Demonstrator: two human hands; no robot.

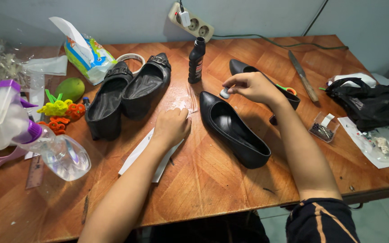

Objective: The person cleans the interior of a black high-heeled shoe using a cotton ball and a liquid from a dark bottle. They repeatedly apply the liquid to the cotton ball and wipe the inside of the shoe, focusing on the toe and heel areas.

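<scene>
My right hand (252, 86) pinches a small white pad (224, 93) just above the toe of a black high-heeled shoe (235, 128) lying on the wooden table (203, 180). A second black heeled shoe (241, 67) lies behind that hand, partly hidden by it. My left hand (172, 126) is curled into a fist and presses a bit of white tissue (182, 112) onto a wet patch of the tabletop, resting over a white sheet of paper (137, 155). A black bottle (196, 60) stands upright just behind the wet patch.
A pair of black flat shoes (122, 92) lies left of centre. A clear spray bottle (28, 135), a green mango (70, 88), a wipes pack (88, 55) and tape roll (131, 58) sit at left. A knife (302, 74), black bag (370, 101), small box of pins (323, 128) lie right.
</scene>
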